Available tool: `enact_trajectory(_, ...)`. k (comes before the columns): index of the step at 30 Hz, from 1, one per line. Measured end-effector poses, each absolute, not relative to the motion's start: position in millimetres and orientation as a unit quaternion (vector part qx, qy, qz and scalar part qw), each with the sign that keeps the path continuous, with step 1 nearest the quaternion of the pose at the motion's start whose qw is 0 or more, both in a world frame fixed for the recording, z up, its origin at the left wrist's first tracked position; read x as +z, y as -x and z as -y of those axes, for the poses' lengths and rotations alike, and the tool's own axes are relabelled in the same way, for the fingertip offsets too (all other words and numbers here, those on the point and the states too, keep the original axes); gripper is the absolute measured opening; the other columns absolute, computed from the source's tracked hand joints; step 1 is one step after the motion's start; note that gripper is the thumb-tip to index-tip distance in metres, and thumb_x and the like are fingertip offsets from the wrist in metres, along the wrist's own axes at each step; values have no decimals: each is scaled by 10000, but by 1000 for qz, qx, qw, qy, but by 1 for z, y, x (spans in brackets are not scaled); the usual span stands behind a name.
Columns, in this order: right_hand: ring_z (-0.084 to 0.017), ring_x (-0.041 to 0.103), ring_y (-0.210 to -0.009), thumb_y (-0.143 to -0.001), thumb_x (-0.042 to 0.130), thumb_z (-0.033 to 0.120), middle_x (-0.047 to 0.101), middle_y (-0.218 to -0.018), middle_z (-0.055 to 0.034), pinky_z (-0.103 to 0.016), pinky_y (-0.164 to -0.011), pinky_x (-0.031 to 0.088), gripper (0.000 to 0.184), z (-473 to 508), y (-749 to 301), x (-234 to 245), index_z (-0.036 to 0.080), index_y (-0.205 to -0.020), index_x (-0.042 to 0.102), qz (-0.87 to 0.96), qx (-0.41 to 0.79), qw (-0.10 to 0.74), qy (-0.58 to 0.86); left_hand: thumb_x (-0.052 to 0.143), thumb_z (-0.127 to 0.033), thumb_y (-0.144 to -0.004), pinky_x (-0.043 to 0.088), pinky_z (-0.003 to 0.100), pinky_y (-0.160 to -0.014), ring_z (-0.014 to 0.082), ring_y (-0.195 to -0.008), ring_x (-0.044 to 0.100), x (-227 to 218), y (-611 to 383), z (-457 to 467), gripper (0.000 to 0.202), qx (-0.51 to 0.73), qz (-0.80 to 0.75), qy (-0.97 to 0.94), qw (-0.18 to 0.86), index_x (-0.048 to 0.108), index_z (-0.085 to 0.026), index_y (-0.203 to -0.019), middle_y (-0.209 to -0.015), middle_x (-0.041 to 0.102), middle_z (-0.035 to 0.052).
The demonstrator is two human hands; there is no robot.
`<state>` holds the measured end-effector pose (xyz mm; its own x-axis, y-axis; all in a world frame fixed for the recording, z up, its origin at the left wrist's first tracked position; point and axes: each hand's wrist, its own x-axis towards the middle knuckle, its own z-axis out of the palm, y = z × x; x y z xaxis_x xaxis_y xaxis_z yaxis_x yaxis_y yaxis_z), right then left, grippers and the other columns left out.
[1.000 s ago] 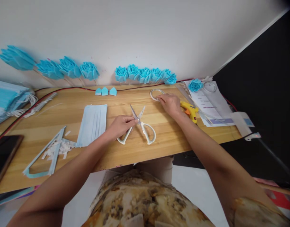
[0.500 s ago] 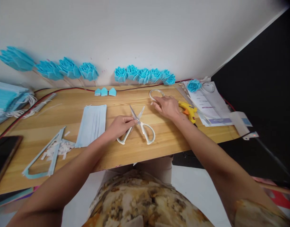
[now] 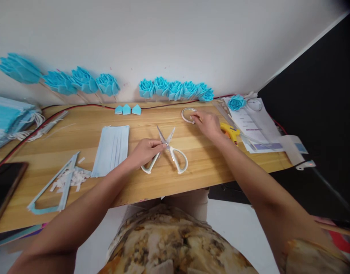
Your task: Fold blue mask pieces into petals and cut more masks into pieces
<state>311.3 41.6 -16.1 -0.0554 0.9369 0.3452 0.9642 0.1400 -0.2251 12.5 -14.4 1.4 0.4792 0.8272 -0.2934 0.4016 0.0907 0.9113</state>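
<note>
My left hand point(image 3: 148, 152) pinches a pair of scissors point(image 3: 173, 152) near the pivot. The blades are spread and point away from me, and the white handles lie toward me on the table. Farther back, my right hand point(image 3: 206, 123) has its fingertips closed on the right edge of a thin white ring point(image 3: 183, 116) that looks like a roll of tape. Left of the scissors a pale blue face mask point(image 3: 110, 150) lies flat. A yellow glue gun point(image 3: 232, 133) rests right of my right hand, partly covered by it.
Blue flowers point(image 3: 175, 90) lean along the wall, with small blue cut pieces point(image 3: 126, 109) before them. At the left are bagged masks point(image 3: 9, 118), a phone-like dark slab point(image 3: 6, 186), a cut mask border point(image 3: 43, 190) and white scraps point(image 3: 73, 178). Papers point(image 3: 249, 125) lie at the right.
My right hand has shifted slightly up and right, and its fingertips have closed at the ring's right edge. The left hand and the scissors have stayed put.
</note>
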Motion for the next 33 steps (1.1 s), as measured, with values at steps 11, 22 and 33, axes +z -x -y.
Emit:
enact_trajectory(11, -292, 692, -1003, -988, 481, 261, 787, -1039, -129, -406, -897, 490, 314, -38, -314, -27, 189, -1052, 780, 761, -62, 198, 615, 578, -561, -863, 244, 254, -469, 88, -443, 370, -2, -13, 15, 448, 185, -471, -653, 563, 548, -189, -614, -514, 470, -38)
enact_trajectory(22, -275, 683, -908, -961, 482, 222, 783, -968, -122, -367, -823, 459, 312, -28, -305, -23, 191, -1046, 781, 774, -87, 137, 612, 582, -545, -857, 236, 258, -473, 90, -441, 365, -2, -13, 14, 433, 182, -476, -649, 565, 541, -194, -606, -496, 460, -39)
enact_trajectory(33, -300, 707, -942, -1019, 368, 322, 787, -1073, -118, -369, -793, 473, 460, -24, -306, -1, 194, -1388, 610, 740, -35, 154, 654, 590, -536, -824, 244, 260, -487, 96, -445, 366, 2, -15, 16, 425, 191, -474, -655, 556, 531, -197, -575, -475, 426, -45)
